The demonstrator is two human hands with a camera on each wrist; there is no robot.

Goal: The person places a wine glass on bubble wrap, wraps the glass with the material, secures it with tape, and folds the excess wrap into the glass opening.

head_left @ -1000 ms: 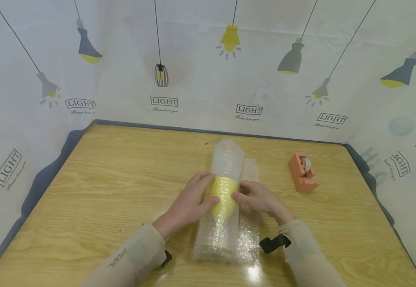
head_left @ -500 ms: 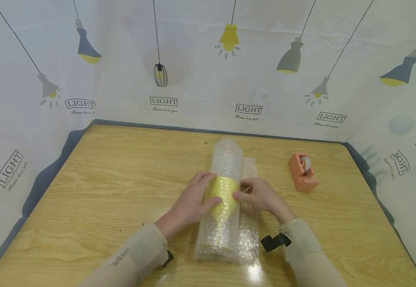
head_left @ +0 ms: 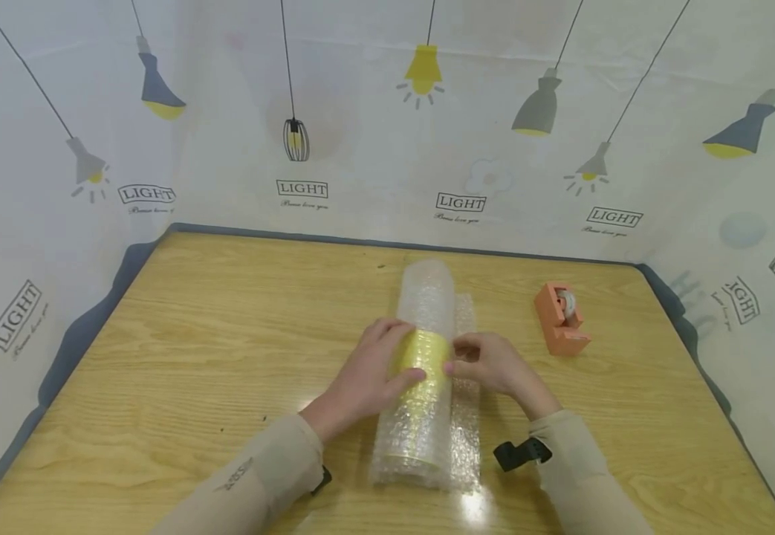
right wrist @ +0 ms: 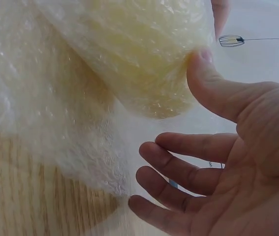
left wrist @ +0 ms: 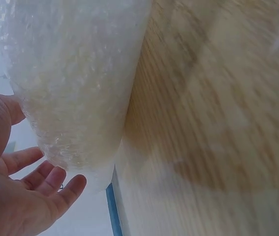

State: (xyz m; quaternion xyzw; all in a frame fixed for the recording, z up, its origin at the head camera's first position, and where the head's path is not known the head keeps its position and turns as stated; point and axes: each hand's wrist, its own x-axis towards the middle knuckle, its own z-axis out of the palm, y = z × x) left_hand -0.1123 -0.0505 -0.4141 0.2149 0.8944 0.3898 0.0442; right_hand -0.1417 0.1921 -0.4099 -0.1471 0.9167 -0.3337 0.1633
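Note:
A roll of bubble wrap (head_left: 427,297) lies on the table, with a yellow object (head_left: 431,355) showing through it. That object is wide in the middle and narrows towards the near end, like a goblet. My left hand (head_left: 377,368) rests on the roll's left side, thumb on top. In the left wrist view its fingers (left wrist: 71,191) are spread loosely at the wrap. My right hand (head_left: 494,365) touches the right side with its thumb. In the right wrist view the other fingers (right wrist: 188,147) reach out beneath, close to the flat loose end of wrap (right wrist: 41,98).
An orange tape dispenser (head_left: 561,319) with a roll of clear tape stands on the wooden table (head_left: 227,319), right of the wrap. A pale curtain (head_left: 360,111) printed with lamps hangs behind and at both sides. Each wrist wears a black strap (head_left: 522,453).
The roll has turned slightly to the right, and less of the flat loose wrap shows. Both hands have shifted a little to the right with it. The tape dispenser stays in place.

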